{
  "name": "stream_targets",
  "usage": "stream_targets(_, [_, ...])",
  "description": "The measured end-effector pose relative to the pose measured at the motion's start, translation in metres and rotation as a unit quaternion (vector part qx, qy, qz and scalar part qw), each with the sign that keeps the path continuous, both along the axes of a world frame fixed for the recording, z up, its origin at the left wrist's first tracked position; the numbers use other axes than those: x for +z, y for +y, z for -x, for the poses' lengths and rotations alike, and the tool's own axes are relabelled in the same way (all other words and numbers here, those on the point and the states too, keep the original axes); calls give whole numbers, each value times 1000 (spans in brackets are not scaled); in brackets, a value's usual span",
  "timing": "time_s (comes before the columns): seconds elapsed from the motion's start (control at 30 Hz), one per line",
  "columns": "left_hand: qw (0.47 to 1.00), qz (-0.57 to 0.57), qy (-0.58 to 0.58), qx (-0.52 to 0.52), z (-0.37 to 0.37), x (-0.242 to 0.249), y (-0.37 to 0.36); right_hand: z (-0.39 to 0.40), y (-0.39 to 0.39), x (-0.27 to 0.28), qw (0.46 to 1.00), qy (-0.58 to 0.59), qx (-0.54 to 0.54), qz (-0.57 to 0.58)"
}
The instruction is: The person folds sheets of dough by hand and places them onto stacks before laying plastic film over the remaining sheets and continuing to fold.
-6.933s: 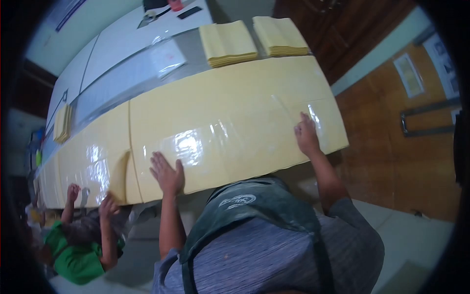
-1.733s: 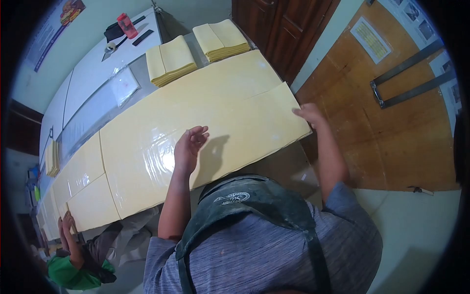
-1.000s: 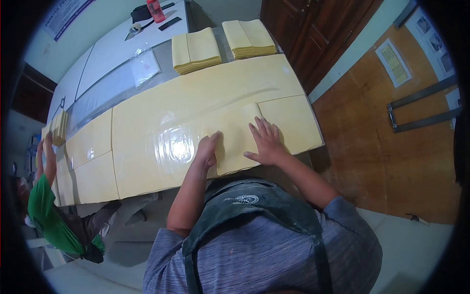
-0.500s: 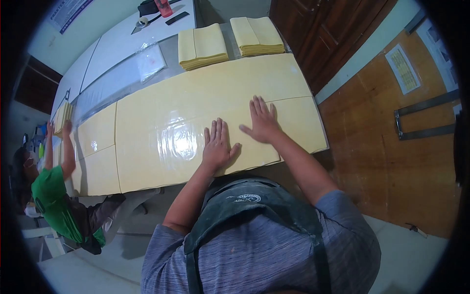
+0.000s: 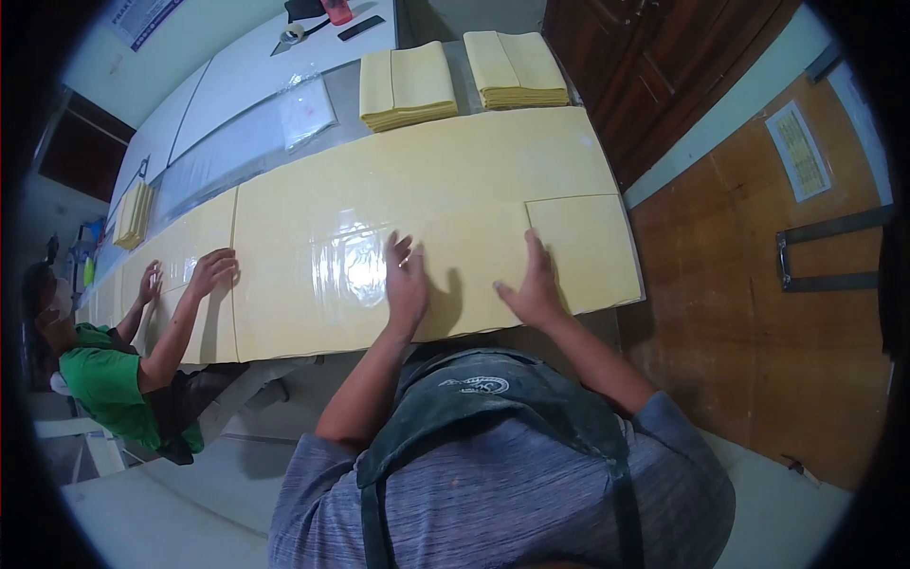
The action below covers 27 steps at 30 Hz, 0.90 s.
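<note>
A large pale-yellow sheet (image 5: 303, 209), shiny in places, covers the near side of the table in front of me. My left hand (image 5: 408, 289) hovers over it, fingers apart and slightly bent, with its shadow falling to the right. At the sheet's right part, my right hand (image 5: 536, 289) has thumb and fingers spread, fingertips right at a straight edge line in the yellow material. To the right of that line lies a rectangular yellow panel (image 5: 592, 247). Neither hand holds anything.
Two folded yellow stacks (image 5: 408, 85) (image 5: 517, 71) stand at the back; a smaller stack (image 5: 134, 216) is far left. A co-worker in a green shirt (image 5: 109, 389) works at the left end. Tape (image 5: 292, 34) and a phone (image 5: 361, 27) lie behind. A wooden door (image 5: 645, 76) stands beyond.
My hands have gone from lying flat on the sheet to raised and turned inward, the right one shifting down and right. The co-worker's hands moved from the small stack to the sheet.
</note>
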State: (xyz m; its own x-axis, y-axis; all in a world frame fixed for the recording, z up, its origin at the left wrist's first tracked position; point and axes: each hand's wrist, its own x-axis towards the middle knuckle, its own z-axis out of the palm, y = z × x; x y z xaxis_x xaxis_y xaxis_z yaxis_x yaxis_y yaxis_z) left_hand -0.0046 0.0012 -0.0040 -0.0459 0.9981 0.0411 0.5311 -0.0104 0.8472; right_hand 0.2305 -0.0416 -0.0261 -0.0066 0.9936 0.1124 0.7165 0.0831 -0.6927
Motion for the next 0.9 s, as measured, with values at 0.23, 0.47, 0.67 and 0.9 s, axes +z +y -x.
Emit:
stream_targets(0.23, [885, 257, -376, 97, 10, 25, -30, -33, 39, 5, 821, 522, -181, 146])
stream_targets(0.47, [962, 238, -116, -70, 3, 25, -20, -19, 42, 23, 984, 53, -65, 160])
stream_targets(0.67, [840, 400, -364, -35, 29, 27, 6, 116, 42, 124, 992, 124, 3, -11])
stream_targets(0.9, [816, 9, -568, -109, 115, -66, -18, 175, 7, 56, 988, -64, 127, 53])
